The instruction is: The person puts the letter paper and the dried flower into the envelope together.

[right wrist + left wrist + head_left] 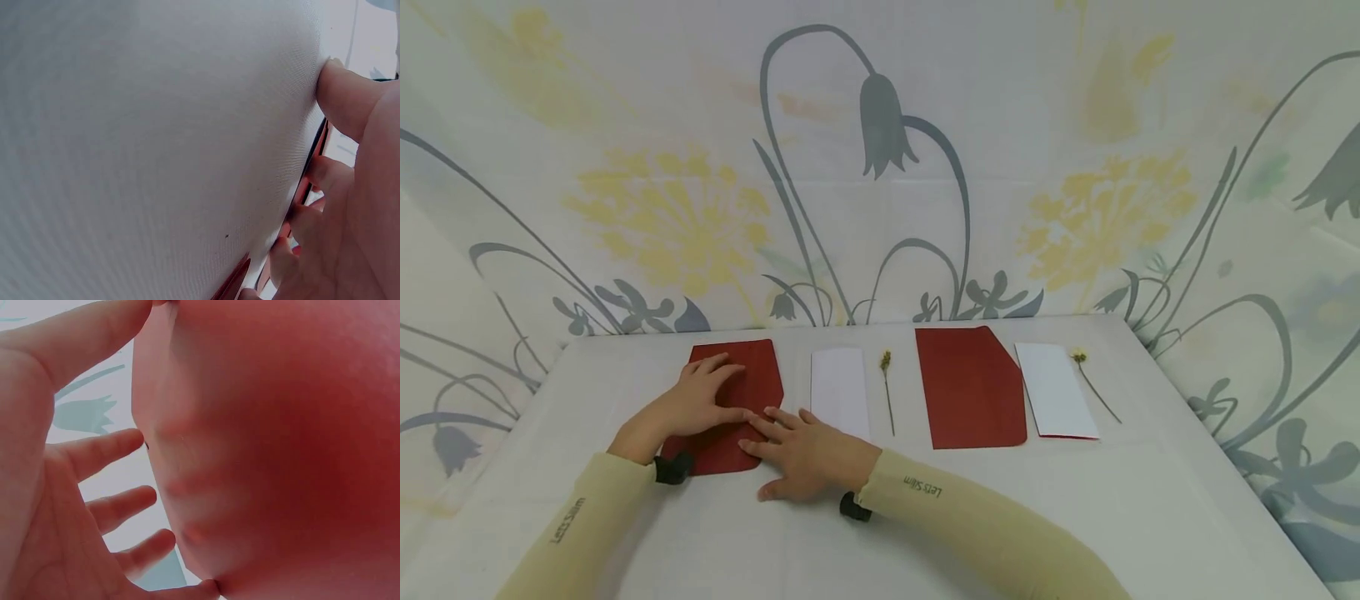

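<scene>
A red paper envelope [752, 367] lies flat at the left of the white-covered table. My left hand [688, 400] rests on it with fingers spread. In the left wrist view, the straight fingertips of that hand [56, 506] touch the red paper [281, 425]. From the right, my right hand [812, 454] reaches across, its fingertips on the envelope's right edge and close to the left thumb. The right wrist view shows the extended fingers of this hand [331, 206] along the red edge, over white cloth [137, 137]. Neither hand grips anything.
Right of the envelope lie a white card [838, 383], partly behind the right hand, and a dried flower [887, 379]. Further right are another red envelope [970, 392], a second white card [1056, 392] and a second dried flower [1080, 357]. Flower-patterned fabric [880, 250] stands behind the table.
</scene>
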